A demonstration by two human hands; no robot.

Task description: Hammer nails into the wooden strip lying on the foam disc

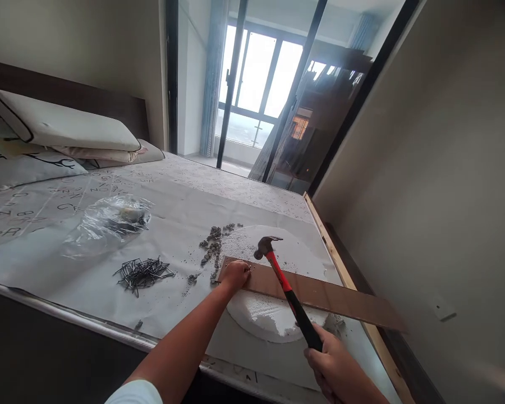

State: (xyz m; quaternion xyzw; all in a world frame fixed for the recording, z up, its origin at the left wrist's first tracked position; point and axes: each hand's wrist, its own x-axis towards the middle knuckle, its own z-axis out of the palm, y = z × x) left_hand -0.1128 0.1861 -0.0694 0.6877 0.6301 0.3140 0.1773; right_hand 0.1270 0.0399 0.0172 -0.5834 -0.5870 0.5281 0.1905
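Note:
My right hand [330, 359] is wrapped round the black grip of a claw hammer [287, 286] with a red and black handle. The hammer's head is raised near the board's left part, to the right of my left hand. A long brown board [311, 289] lies over a round white foam piece [263, 314]. My left hand [234, 275] rests on the board's left end, its fingers pinched together; what they hold is too small to name. To the left, a pile of dark nails [143, 274] lies on the white sheet.
Grey crumbs [212, 244] lie beside the foam. A clear plastic bag [109, 221] is on the bed at the left, with pillows [71, 126] behind it. A wooden strip [340, 264] runs along the bed's right edge, near the wall. Glass sliding doors stand beyond.

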